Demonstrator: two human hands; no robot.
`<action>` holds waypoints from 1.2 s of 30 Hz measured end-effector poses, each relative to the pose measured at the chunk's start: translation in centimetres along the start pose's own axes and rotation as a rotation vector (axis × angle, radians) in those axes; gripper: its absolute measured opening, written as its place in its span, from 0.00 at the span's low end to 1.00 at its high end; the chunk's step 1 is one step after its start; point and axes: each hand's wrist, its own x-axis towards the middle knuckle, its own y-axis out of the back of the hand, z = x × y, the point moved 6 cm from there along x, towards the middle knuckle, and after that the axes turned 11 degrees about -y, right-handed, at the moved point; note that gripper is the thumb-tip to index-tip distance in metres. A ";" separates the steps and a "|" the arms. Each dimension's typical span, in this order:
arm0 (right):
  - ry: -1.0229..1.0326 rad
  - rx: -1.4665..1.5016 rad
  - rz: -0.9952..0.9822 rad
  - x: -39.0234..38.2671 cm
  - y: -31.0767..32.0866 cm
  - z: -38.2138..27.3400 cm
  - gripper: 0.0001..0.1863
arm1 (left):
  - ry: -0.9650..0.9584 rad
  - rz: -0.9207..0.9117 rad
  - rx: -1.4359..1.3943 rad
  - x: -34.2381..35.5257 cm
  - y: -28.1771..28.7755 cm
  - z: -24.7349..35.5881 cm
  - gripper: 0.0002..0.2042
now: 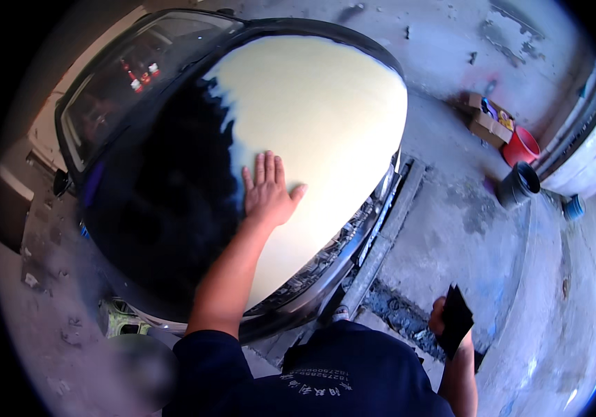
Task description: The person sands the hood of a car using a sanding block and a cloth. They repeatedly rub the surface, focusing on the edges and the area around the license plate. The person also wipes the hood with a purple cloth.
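Note:
My left hand rests with fingers spread on a car hood, near the ragged border between its cream-coloured area and its glossy black area. My right hand is off the hood at the lower right, closed on a black sheet that looks like sandpaper. The sheet partly hides that hand's fingers.
The windshield is at upper left, with a side mirror below it. A metal channel runs along the car's front. At right stand a cardboard box, red bucket, black bucket and blue cans.

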 end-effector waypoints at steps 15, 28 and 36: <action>-0.420 -0.068 0.614 -7.0 25.2 22.7 0.13 | 0.065 -0.031 -0.054 0.8 -0.3 -2.7 0.42; -0.463 -0.942 0.794 -9.7 36.2 34.4 0.23 | 0.251 0.016 -0.035 4.1 -0.1 -11.4 0.45; -0.211 -1.417 0.668 -9.1 38.1 34.5 0.17 | 0.217 0.020 -0.088 3.1 1.5 -9.1 0.43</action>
